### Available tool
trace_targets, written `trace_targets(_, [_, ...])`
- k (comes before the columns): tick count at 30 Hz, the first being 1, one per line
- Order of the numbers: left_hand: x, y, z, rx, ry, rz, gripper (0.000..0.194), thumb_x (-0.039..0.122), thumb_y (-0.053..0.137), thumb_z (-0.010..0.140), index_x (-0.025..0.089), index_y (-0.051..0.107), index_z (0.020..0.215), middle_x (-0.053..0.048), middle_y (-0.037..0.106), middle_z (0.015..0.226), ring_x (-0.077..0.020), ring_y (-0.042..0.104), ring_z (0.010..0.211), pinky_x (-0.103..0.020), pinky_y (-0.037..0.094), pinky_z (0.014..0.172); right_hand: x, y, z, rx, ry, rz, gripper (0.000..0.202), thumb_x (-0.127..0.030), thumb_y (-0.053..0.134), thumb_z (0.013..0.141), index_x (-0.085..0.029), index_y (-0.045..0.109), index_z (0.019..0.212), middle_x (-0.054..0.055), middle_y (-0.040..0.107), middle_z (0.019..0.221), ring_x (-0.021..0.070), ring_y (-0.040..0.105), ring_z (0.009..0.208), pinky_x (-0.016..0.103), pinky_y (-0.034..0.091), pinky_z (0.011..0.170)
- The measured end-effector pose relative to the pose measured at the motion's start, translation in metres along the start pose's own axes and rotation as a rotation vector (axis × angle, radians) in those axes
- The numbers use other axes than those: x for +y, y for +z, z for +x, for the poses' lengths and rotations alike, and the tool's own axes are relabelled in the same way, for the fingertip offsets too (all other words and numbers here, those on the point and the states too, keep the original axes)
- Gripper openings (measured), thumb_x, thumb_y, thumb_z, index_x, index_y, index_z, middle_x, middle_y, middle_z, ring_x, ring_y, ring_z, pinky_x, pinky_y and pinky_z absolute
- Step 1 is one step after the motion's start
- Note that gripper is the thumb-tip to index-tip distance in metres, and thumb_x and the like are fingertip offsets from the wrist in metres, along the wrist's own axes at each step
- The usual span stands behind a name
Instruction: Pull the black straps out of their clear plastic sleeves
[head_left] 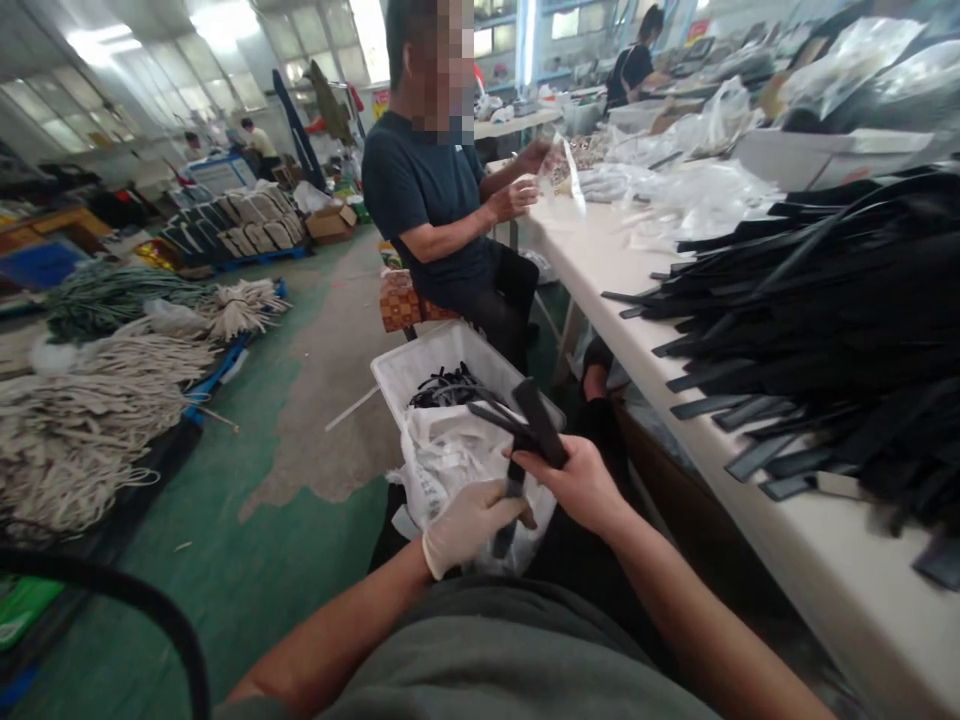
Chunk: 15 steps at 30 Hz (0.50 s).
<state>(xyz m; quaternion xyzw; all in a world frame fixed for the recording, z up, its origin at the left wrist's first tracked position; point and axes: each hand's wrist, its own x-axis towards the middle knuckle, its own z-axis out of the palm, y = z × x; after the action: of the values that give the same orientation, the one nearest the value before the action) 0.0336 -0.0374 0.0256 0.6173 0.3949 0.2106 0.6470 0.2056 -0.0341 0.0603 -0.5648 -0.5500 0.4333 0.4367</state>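
Note:
Wearing a white glove, my left hand (466, 522) pinches the lower part of a flat black strap (541, 425) over my lap. My right hand (589, 488), bare, is closed around the same strap and other thin black strips higher up, whose free ends point up and away from me. Just beyond both hands stands a white plastic bin (390, 375) with a pile of cut black strips (450, 385) in it. A crumpled white woven bag (457, 450) hangs over its near side. My fingers hide part of the held straps.
A white table (679, 425) runs along my right, with a big heap of black straps (840, 300) overhanging its edge. Ahead, a seated co-worker (431, 210) handles a clear plastic bag (571, 180). Bundles of beige cord (97, 400) lie on the left.

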Motion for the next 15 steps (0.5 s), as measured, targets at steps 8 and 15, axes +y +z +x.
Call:
trace_targets(8, [-0.041,-0.028,-0.022,0.081,-0.175,-0.306,0.044,0.063,0.060,0.081,0.021,0.071,0.076,-0.004,0.068,0.069,-0.0190,0.063,0.065,-0.031,0.051,0.069,-0.003,-0.049,-0.006,0.263,0.042,0.052,0.032,-0.044,0.071,0.074,-0.018,0.079,0.091,0.004,0.073,0.077,0.0113,0.051,0.048,0.025,0.044,0.044])
trace_targets(15, [0.032,-0.170,0.079,0.633,0.256,-0.277,0.044,0.057,0.063,0.081,0.016,0.067,0.096,-0.007,0.072,0.086,-0.0181,0.068,0.079,-0.032,0.051,0.082,0.010,-0.080,0.019,0.633,-0.098,-0.266,0.033,-0.046,0.067,0.081,-0.022,0.077,0.101,0.005,0.077,0.089,0.0175,0.065,0.058,0.030,0.052,0.057])
